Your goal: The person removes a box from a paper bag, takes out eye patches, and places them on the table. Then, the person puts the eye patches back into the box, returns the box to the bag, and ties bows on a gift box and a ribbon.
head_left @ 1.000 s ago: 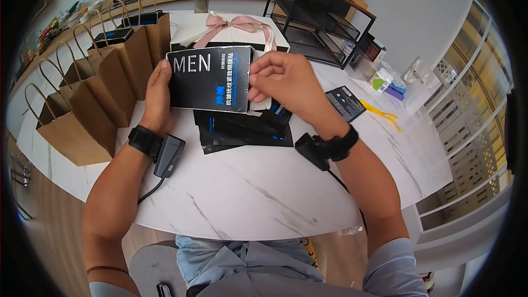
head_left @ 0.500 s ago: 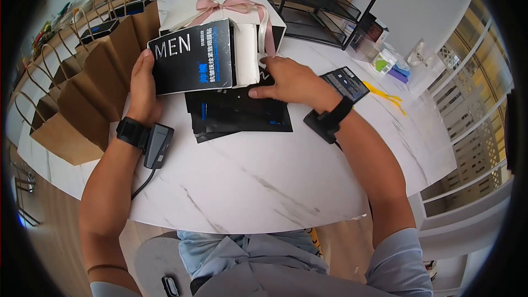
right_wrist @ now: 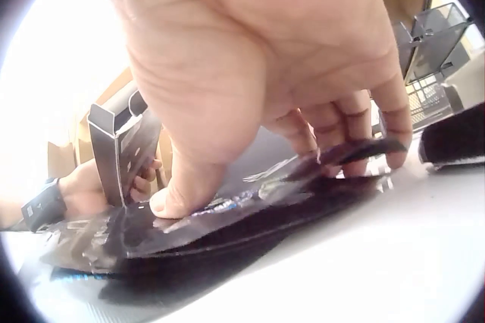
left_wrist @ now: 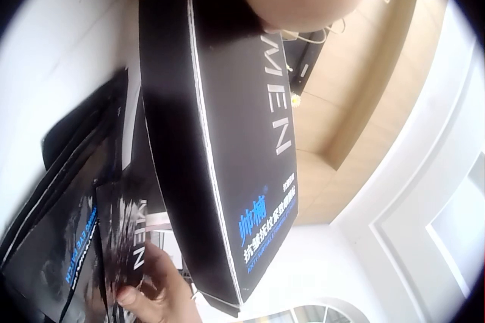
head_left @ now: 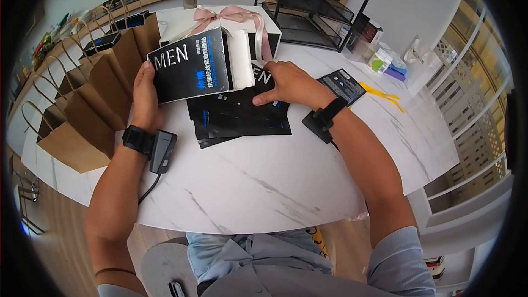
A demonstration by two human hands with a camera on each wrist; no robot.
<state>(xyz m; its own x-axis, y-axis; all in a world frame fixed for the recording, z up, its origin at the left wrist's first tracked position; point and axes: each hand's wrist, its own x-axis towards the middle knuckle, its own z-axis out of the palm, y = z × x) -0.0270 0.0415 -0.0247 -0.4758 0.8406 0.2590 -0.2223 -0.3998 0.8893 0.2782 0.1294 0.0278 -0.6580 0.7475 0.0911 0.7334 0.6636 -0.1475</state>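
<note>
My left hand (head_left: 144, 96) grips the left end of a black cardboard box (head_left: 190, 69) lettered MEN, tilted above the table. The box's white inner flap (head_left: 240, 59) stands open on the right. Beside it, my right hand (head_left: 297, 84) holds a glossy black sachet (right_wrist: 220, 221) on top of a loose stack of black sachets (head_left: 242, 124). In the right wrist view the thumb (right_wrist: 178, 194) presses on the sachet's face while the other fingers curl over its far edge. The inside of the box is hidden.
Several brown paper bags (head_left: 82, 137) line the left side. Behind the box sits a white gift box (head_left: 179, 22) with a pink ribbon (head_left: 220, 15). To the right lie a dark flat packet (head_left: 341, 87) and a yellow strip (head_left: 382, 96). A black wire rack (head_left: 313, 8) stands behind.
My right hand has left the box's open end and moved down onto the sachets. The box has shifted left and tilted, with its white flap now showing.
</note>
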